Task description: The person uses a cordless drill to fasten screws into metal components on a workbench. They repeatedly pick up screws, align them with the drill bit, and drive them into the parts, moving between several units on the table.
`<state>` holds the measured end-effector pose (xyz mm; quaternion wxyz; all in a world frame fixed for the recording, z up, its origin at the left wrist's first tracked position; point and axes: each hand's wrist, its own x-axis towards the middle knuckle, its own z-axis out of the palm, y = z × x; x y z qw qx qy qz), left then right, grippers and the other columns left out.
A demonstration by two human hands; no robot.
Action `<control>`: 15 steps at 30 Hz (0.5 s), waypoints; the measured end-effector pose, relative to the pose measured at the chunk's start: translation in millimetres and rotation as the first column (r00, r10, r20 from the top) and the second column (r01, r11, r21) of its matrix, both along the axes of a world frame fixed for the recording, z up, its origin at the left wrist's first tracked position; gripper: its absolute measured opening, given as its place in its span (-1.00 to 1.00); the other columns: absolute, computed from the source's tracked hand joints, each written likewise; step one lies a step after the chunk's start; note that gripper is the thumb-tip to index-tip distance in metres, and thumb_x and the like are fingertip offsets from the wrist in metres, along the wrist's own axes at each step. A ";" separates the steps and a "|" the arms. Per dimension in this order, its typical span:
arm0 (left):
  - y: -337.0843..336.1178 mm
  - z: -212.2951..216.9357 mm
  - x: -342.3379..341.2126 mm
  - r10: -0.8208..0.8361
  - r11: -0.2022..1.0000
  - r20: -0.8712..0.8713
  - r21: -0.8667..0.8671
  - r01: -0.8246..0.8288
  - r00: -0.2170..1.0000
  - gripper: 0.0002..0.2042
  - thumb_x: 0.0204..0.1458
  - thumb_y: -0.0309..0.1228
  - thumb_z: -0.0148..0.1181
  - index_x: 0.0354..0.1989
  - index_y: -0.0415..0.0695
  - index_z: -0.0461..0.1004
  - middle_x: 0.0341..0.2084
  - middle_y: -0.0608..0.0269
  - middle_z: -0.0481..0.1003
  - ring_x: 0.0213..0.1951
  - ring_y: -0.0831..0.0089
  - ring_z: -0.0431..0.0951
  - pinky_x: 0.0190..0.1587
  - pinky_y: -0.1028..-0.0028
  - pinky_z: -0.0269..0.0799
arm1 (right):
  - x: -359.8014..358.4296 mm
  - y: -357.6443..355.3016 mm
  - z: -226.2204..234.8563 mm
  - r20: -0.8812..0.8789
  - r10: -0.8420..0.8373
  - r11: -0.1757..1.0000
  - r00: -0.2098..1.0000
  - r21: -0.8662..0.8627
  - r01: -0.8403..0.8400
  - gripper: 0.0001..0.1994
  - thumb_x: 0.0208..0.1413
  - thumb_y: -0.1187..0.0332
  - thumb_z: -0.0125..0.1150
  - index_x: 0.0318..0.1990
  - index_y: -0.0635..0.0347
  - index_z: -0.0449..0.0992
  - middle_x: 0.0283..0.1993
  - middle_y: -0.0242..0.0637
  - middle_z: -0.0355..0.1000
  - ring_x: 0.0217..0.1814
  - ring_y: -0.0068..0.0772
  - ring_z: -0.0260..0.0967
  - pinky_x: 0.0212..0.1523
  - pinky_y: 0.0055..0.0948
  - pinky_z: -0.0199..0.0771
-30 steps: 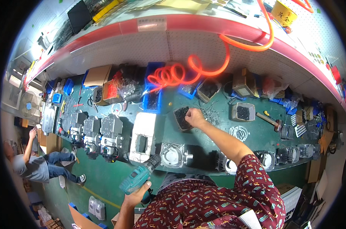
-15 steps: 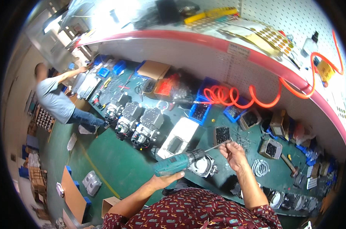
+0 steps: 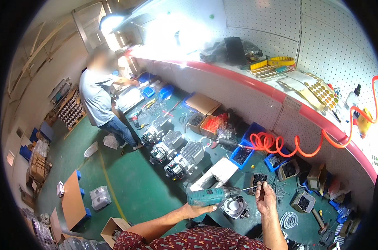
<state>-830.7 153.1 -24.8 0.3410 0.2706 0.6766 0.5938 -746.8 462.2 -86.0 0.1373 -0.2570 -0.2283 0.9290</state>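
Note:
My left hand (image 3: 196,211) grips a teal cordless drill (image 3: 206,197) from below, its chuck facing right. A long thin driver bit (image 3: 250,187) sticks out of the chuck. At its far tip, the thumb and fingers of my right hand (image 3: 265,199) are pinched together; whether a small screw is there too is hard to make out. Under the chuck, a round metal housing (image 3: 234,206) lies on the green bench. Left of it is a white foam block (image 3: 216,173) with a cut-out. Farther left stand several engine-like metal assemblies (image 3: 176,164).
Blue bins of small parts (image 3: 242,155), a box of black screws (image 3: 259,180) and loose long screws line the bench. A coiled orange air hose (image 3: 297,148) hangs below the pink-edged shelf (image 3: 255,85). At right lies a hammer (image 3: 319,220). A co-worker (image 3: 99,96) stands far left.
My view has swung up and left, so the scene sits lower and farther right. Both hands still hold the drill and its bit tip in much the same way.

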 end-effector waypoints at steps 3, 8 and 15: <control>-7.4 -7.4 1.4 0.026 0.997 0.004 0.071 -0.026 1.000 -0.68 0.13 -0.36 0.33 0.00 -0.19 0.45 -0.24 0.28 0.57 -0.30 0.59 0.53 -0.23 0.50 0.52 | -4.8 -4.0 -1.0 -0.011 0.031 0.999 0.999 -0.008 -0.031 -0.91 0.24 0.35 0.26 -0.19 0.12 0.55 -0.19 -0.28 0.59 -0.29 -0.53 0.55 -0.29 -0.60 0.66; -31.4 -18.6 -4.8 0.048 0.999 -0.213 0.019 -0.045 0.976 -0.67 0.12 -0.34 0.35 0.02 -0.17 0.48 -0.21 0.31 0.58 -0.28 0.49 0.56 -0.18 0.41 0.54 | -11.5 -15.6 1.2 -0.062 0.115 0.992 0.991 -0.053 -0.118 -0.91 0.23 0.37 0.26 -0.19 0.16 0.55 -0.16 -0.20 0.59 -0.25 -0.44 0.59 -0.19 -0.49 0.71; -91.7 -14.0 -32.1 -0.025 1.000 -0.332 -0.022 0.019 0.943 -0.68 0.10 -0.37 0.36 0.00 -0.18 0.54 -0.22 0.21 0.62 -0.22 0.49 0.56 -0.06 0.43 0.50 | -38.0 -69.0 11.3 -0.034 0.176 0.984 0.984 -0.010 -0.177 -0.90 0.24 0.34 0.25 -0.18 0.14 0.54 -0.15 -0.22 0.59 -0.24 -0.45 0.60 -0.23 -0.47 0.71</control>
